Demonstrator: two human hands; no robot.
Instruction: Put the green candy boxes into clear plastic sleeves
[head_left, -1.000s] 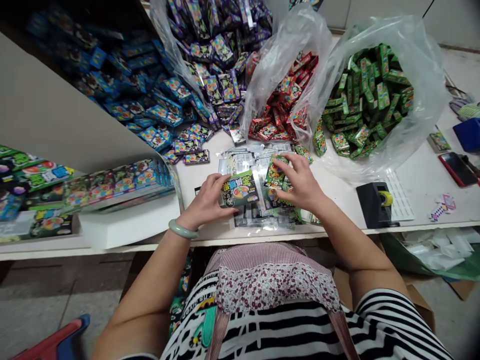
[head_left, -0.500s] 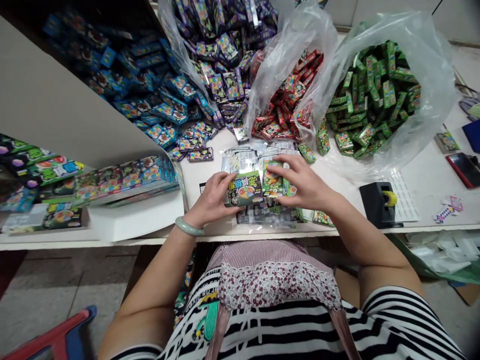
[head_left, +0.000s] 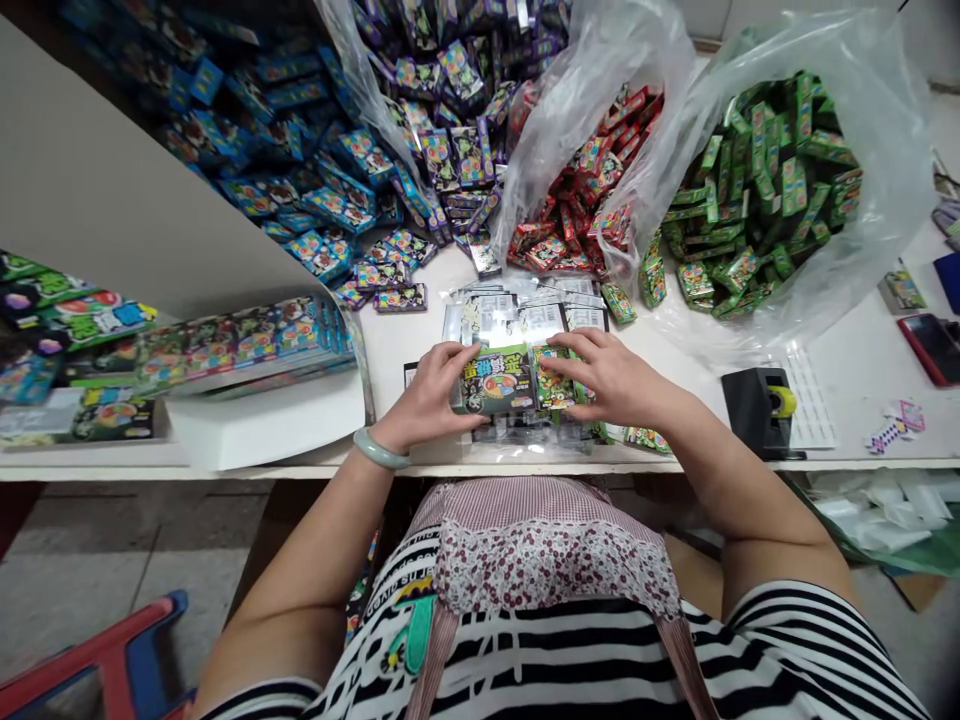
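My left hand (head_left: 433, 397) grips the left end of a black-and-green printed box (head_left: 498, 382), thumb at the near side and fingers at the far side. A jade-coloured bangle (head_left: 381, 450) circles that wrist. My right hand (head_left: 616, 378) is closed round a smaller green printed packet (head_left: 552, 380), which lies right up against the box's right end. Under both hands are clear plastic sleeves with black-and-white printed cards (head_left: 491, 312), spread on the white table (head_left: 397, 365).
Heaps of small blue boxes (head_left: 322, 200), purple boxes (head_left: 450, 150), red boxes (head_left: 577, 210) and green boxes (head_left: 772, 190) lie beyond, some in clear bags. At right are a tape dispenser (head_left: 757, 410) and a phone (head_left: 930, 348). A carton of upright printed packs (head_left: 247, 340) stands left.
The box and green packet have shifted slightly right and now lie closer in line, the packet straighter. The camera view has moved a little.
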